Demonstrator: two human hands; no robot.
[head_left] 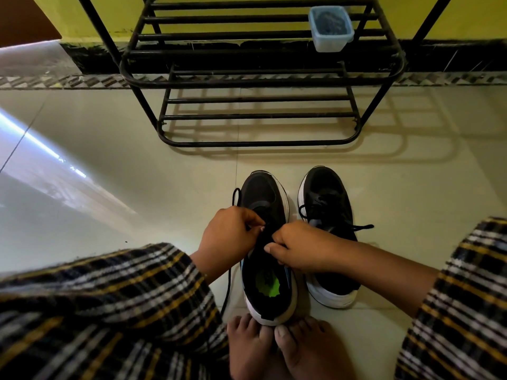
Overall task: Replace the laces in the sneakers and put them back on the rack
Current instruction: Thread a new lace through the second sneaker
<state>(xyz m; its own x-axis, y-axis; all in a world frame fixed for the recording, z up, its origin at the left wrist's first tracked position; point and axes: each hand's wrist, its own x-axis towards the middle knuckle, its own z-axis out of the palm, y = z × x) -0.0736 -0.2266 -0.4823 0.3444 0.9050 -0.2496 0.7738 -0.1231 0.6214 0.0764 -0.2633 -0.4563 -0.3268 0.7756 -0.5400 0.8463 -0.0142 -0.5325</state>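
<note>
Pale floor tiles (137, 149) meet a yellow wall beyond the black rack (260, 80). Left hand (227, 237) and right hand (299, 248) pinch the lace (229, 281) over the near sneaker (267, 270); its mate (329, 215) stands just right.

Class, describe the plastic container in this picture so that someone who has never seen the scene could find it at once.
Start at the black metal shoe rack against the yellow wall. On one of its upper barred shelves, near the right end, sits a small translucent plastic tub holding something dark. It is the only thing on the rack; both sneakers stand on the floor.
</note>
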